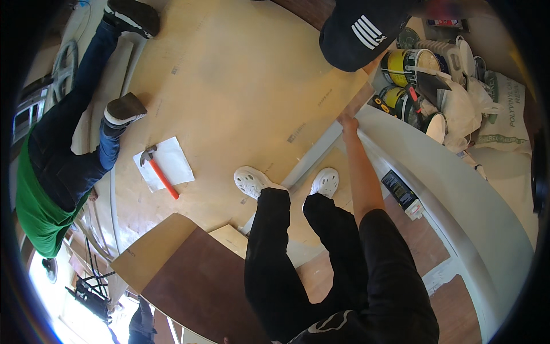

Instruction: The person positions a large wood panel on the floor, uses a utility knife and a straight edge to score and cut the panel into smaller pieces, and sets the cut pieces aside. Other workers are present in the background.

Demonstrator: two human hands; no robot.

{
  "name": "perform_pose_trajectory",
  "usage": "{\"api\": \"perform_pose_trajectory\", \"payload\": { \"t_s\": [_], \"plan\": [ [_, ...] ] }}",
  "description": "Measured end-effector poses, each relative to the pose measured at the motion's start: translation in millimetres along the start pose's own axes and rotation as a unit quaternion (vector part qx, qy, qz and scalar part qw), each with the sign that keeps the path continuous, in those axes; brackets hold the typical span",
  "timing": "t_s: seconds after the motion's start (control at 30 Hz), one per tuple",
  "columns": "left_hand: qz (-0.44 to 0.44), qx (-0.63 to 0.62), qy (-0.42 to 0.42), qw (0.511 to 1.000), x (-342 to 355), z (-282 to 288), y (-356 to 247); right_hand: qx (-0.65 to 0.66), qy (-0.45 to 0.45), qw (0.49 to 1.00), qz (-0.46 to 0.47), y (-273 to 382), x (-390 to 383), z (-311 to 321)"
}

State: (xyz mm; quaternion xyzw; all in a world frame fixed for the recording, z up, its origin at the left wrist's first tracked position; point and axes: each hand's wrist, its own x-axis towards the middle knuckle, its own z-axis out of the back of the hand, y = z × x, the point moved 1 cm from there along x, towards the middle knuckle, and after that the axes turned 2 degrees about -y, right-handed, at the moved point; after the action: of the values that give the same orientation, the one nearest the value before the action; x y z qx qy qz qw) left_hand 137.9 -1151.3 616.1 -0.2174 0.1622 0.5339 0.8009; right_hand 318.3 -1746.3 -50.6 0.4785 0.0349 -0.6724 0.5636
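The right hand [348,122] is reaching out straight-armed and landing on the corner of the big plywood sheet [240,86], right where that corner is meeting the long white trim board [312,157]. The fingers [345,118] are pressing down on the edge; whether they are curling around it or just resting flat, I cannot tell from up here. The left hand is not showing anywhere, so the right one is the only hand near the work.

The trim board is running on a diagonal, from the hand down and leftward between the two white shoes [252,181], so its long axis is pointing back toward the person's feet. The plywood is lying flat on the floor, spreading away up and to the left of the fingers.

Further out on the sheet, a hammer with an orange handle [158,172] is lying on a sheet of white paper [166,162], well apart from the hand. Beside it a second person in blue jeans and a green top [34,206] is kneeling. To the right, beyond a curved white wall [458,189], paint cans [409,66] are crowding together, and a brown panel [200,281] is lying near the lower edge.
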Motion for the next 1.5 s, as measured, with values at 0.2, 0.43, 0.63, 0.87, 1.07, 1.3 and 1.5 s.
{"api": "perform_pose_trajectory", "payload": {
  "t_s": [0.2, 0.43, 0.63, 0.87, 1.07, 1.3, 1.5],
  "plan": [
    [0.015, -0.001, 0.011, 1.0, 13, -8, -5, -0.043, -0.109, 0.988, -0.099, 6, 8, -18],
    [0.03, -0.009, 0.014, 0.999, 20, -14, -1, 0.185, -0.1, 0.967, -0.143, 43, -1, -27],
    [0.039, -0.019, 0.018, 0.999, 24, -18, -3, 0.347, -0.078, 0.916, -0.188, 55, 4, -22],
    [0.048, -0.06, 0.008, 0.997, 28, -11, 11, 0.224, -0.146, 0.944, -0.193, 59, -14, -9],
    [0.0, 0.06, 0.029, 0.998, 25, -3, 0, 0.29, -0.033, 0.949, -0.123, 43, -21, 19],
    [0.002, -0.049, 0.051, 0.997, 7, -10, -38, 0.316, 0.059, 0.947, -0.022, 53, -47, 27],
    [-0.003, -0.014, 0.053, 0.998, 20, -7, -18, 0.34, 0.01, 0.938, -0.062, 64, -62, 32]
  ]
}}
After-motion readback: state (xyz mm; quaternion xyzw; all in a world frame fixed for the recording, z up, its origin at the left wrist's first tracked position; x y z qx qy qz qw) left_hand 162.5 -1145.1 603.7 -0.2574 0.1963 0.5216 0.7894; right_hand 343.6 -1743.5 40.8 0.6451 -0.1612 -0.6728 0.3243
